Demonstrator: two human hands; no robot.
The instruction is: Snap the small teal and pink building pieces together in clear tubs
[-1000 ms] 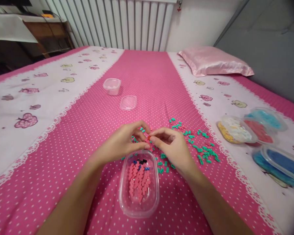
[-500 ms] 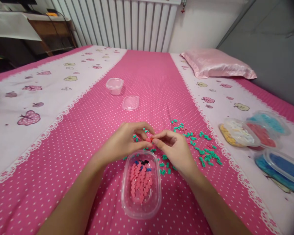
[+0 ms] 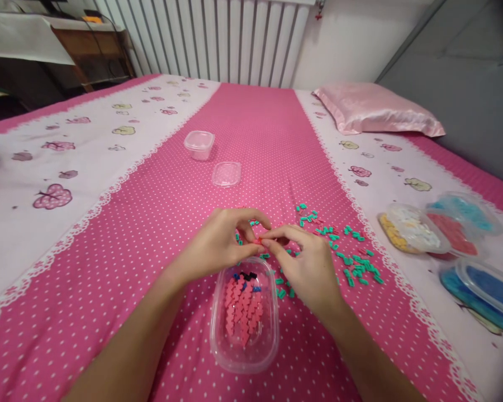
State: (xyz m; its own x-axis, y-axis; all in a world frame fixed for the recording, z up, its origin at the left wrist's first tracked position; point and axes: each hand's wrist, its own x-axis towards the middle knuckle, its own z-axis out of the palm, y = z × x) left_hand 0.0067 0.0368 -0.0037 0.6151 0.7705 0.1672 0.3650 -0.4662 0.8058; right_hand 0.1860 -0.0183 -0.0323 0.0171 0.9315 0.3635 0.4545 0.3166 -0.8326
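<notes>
Small red building bricks [image 3: 259, 241] are pinched between the fingertips of my left hand [image 3: 224, 237] and my right hand [image 3: 304, 259], which meet just beyond a clear plastic container [image 3: 245, 363]. Fingers hide most of the bricks. Inside the container lie joined strips of pinkish-red bricks [image 3: 241, 312], with a few black and blue pieces at the far end. Loose green bricks [image 3: 356, 268] are scattered under and to the right of my hands, with some red ones among them.
Farther off on the pink dotted bedsheet stand a clear lidded tub [image 3: 199, 145] and a flat clear lid [image 3: 227, 174]. To the right are containers of yellow and white pieces [image 3: 414, 229], red pieces [image 3: 455, 233] and blue pieces [image 3: 486, 287]. A pink pillow [image 3: 377, 109] lies at the back right.
Both hands stay together at the red bricks, with the fingertips slightly shifted. The whole view has moved a little, so things appear slightly farther right.
</notes>
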